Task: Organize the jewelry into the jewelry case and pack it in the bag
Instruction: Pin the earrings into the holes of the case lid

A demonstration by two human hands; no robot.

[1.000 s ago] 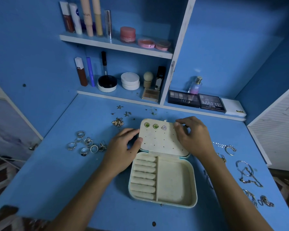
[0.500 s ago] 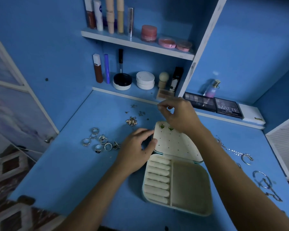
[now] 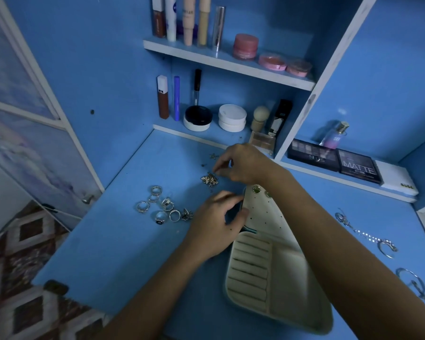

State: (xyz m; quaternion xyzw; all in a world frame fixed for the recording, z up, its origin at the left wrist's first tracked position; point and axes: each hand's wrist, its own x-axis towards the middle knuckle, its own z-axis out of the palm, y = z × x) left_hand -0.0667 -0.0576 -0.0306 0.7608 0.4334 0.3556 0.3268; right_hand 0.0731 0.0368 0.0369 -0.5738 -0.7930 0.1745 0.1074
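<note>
**Earring pick-up beside the open case**

Right hand (image 3: pixel 243 164) reaches across the case to the back of the bench; its fingers (image 3: pixel 221 165) are bunched at the tips, pinching at the top of a small heap of gold earrings (image 3: pixel 209 180). Whether a piece is actually gripped cannot be told. Left hand (image 3: pixel 215 225) has curled fingers on the left edge of the jewelry case (image 3: pixel 277 278), thumb against the lid.

Case lies open: lid panel with pinholes carries green studs (image 3: pixel 256 189) along its top row; base has a column of ring rolls at left, a bare compartment at right.

Silver rings (image 3: pixel 161 204) are clustered left of the case; chains and hoops (image 3: pixel 368 238) lie at right.

Blue bench (image 3: pixel 108 241), blue walls. Shelves (image 3: pixel 228 62) behind hold cosmetic tubes, jars, eyeshadow palettes (image 3: pixel 334 159).
</note>
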